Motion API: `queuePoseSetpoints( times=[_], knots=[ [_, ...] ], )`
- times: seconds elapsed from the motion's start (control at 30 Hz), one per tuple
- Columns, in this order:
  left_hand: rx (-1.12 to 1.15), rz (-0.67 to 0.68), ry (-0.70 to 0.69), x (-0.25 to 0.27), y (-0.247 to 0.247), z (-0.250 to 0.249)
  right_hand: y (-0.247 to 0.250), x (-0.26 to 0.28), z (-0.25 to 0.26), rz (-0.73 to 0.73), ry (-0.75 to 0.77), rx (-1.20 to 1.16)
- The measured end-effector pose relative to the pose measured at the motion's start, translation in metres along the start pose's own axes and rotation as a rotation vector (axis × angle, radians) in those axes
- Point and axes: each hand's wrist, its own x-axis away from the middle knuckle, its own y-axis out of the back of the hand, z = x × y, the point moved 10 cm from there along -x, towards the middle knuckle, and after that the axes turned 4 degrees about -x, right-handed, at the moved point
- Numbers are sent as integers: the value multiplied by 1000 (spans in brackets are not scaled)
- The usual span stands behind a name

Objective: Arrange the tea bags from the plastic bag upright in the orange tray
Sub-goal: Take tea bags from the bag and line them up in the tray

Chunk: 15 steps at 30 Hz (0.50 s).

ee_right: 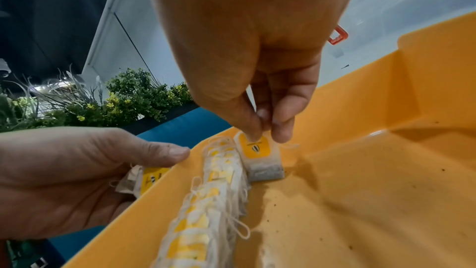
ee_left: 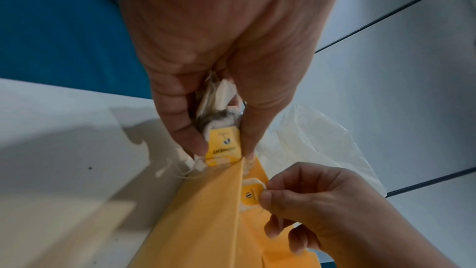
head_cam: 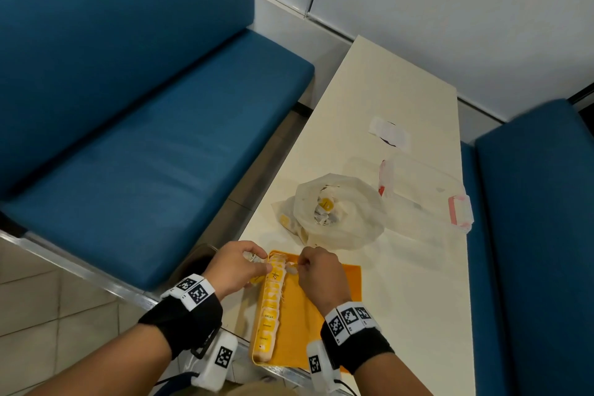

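Setting: cream table (head_cam: 401, 100) between blue benches (head_cam: 135, 145), white wall panels behind.

Orange tray (head_cam: 331, 286): at the near table edge, long axis running away from the person. One row of tea bags (head_cam: 269, 309) stands on edge along its left wall; the rest of the floor is bare.

Right hand (head_cam: 321, 276): thumb and fingers pinched on the top of a single tea bag (ee_right: 260, 155), held upright with its lower end on the tray floor, just beside the far end of the row. Judged the next slot; the bag needs only to be pressed sideways, leftward, against the row.

Left hand (head_cam: 234, 267): fingers curled round a small bundle of tea bags (ee_left: 223, 129), outside the tray's left wall, level with the row's far end. Nearer the supply than the right.

Plastic bag (head_cam: 340, 212): beyond the tray, mouth open, more tea bags inside.

Clear box (head_cam: 427, 193) with red clips: right of the plastic bag.
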Motion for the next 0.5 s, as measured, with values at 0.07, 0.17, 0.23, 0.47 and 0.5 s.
queuePoseSetpoints(
  times=[0.07,0.17,0.23,0.47,0.5],
  knots=[
    [3,6,2,0,0,0,0,0,-1,-21,-14,-4],
    [16,16,8,-1,-1,0,-1,0,-1,-42,-39,-7],
    [26,22,8,-1,-1,-1,-4,0,-2,-46,-51,2],
    [26,42,7,-1,-1,-2,-1,-3,-2,-73,-92,14],
    [22,44,7,-2,-1,-3,0,-3,-1,-72,-94,17]
  ],
)
